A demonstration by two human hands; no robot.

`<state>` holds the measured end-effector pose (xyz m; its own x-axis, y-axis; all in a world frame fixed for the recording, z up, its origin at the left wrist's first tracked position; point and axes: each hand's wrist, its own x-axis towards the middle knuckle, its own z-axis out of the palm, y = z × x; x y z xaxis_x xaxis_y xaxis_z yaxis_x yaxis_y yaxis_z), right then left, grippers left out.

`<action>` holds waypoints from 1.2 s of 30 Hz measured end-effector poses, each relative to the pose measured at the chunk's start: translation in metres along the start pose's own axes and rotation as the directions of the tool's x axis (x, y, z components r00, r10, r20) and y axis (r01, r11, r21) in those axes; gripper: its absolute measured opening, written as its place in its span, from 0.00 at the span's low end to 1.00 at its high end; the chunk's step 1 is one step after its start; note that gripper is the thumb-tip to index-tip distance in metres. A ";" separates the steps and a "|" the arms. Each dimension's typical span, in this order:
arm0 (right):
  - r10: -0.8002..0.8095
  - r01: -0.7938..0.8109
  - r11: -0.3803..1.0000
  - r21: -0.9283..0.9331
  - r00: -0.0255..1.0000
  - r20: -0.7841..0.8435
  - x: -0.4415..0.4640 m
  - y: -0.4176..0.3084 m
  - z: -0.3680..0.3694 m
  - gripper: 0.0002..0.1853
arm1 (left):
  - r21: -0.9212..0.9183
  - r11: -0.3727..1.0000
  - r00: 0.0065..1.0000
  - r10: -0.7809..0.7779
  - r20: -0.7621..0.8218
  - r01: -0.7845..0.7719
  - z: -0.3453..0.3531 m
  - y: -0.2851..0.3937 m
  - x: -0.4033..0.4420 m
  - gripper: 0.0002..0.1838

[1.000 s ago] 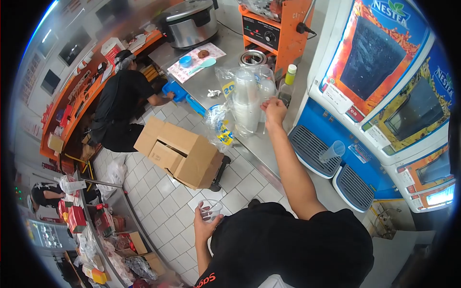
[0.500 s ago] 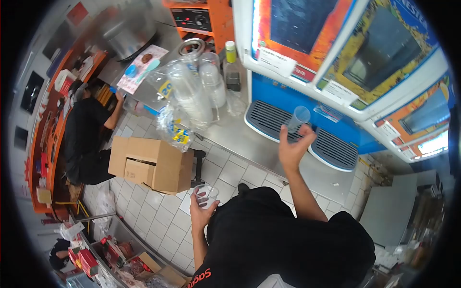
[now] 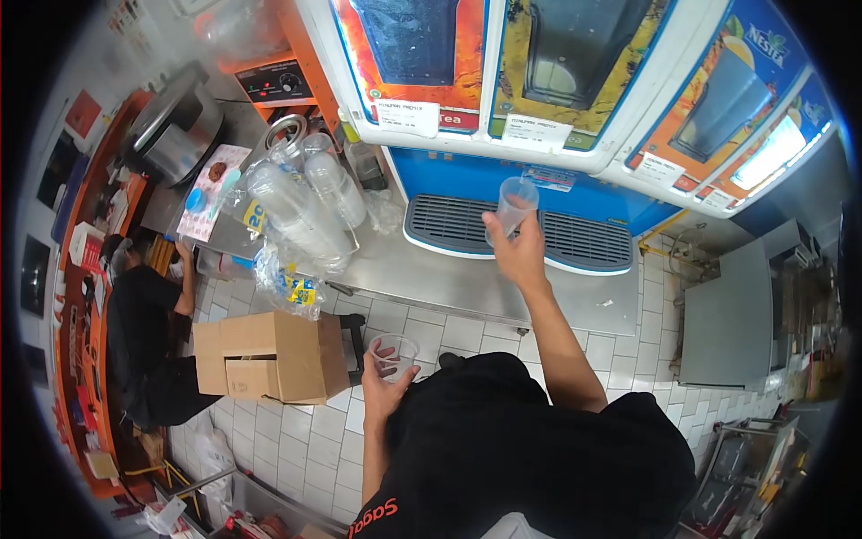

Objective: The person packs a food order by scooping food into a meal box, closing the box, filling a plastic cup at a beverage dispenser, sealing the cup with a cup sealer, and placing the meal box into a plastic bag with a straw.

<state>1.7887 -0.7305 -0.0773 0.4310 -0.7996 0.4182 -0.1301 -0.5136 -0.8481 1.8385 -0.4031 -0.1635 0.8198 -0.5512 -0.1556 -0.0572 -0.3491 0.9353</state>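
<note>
My right hand [image 3: 523, 253] is closed around the lower part of a clear plastic cup [image 3: 518, 199]. This cup stands slightly tilted in front of the blue panel of a drink dispenser [image 3: 449, 171], above its dark slatted drip tray [image 3: 440, 225]. Low by my body, my left hand [image 3: 388, 384] has its fingers round a second clear plastic cup [image 3: 397, 349], whose wide mouth faces up. No liquid shows in either cup.
Stacks of clear cups [image 3: 296, 216] in plastic wrap lie on the steel counter [image 3: 386, 278]. A cardboard box [image 3: 310, 355] stands below them. At the left a person in black [image 3: 144, 305] crouches by orange shelving. A grey cabinet [image 3: 727, 314] is on the right.
The view has turned, so the dispenser and counter sit further left. My right hand still holds its cup near the drip trays, and my left hand keeps the other cup low.
</note>
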 end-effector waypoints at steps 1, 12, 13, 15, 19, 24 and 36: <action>-0.078 0.079 0.997 0.000 0.994 -0.071 0.005 -0.003 0.000 0.31 | 0.018 1.000 1.000 0.012 0.025 -0.013 -0.002 -0.004 0.001 0.50; 0.054 -0.074 0.977 -0.199 0.993 -0.105 0.053 0.015 0.033 0.31 | 0.098 0.994 0.998 0.039 0.039 -0.043 -0.051 -0.013 -0.010 0.49; 0.054 -0.077 0.979 -0.190 0.991 -0.122 0.052 0.013 0.034 0.32 | 0.096 0.995 0.999 0.020 0.033 -0.023 -0.057 -0.010 -0.012 0.49; 0.076 -0.102 0.973 -0.207 0.989 -0.129 0.050 0.009 0.036 0.31 | 0.087 0.996 1.000 -0.002 0.020 0.001 -0.067 -0.014 -0.017 0.49; 0.069 -0.101 0.966 -0.238 0.988 -0.141 0.055 0.016 0.037 0.31 | 0.107 0.994 0.999 -0.010 0.033 0.006 -0.082 -0.026 -0.022 0.50; 0.161 -0.190 0.939 -0.285 0.980 -0.120 0.053 0.004 0.033 0.33 | 0.164 0.986 0.995 -0.032 0.094 0.016 -0.100 -0.025 -0.026 0.51; 0.129 -0.167 0.935 -0.313 0.982 -0.139 0.057 0.017 0.032 0.36 | -0.885 0.447 0.870 0.375 0.320 0.132 -0.182 0.047 -0.043 0.43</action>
<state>1.8395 -0.7748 -0.0787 0.2822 -0.8947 0.3463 -0.4734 -0.4438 -0.7609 1.9042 -0.2583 -0.0550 0.5097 -0.8528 0.1137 0.5870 0.4413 0.6788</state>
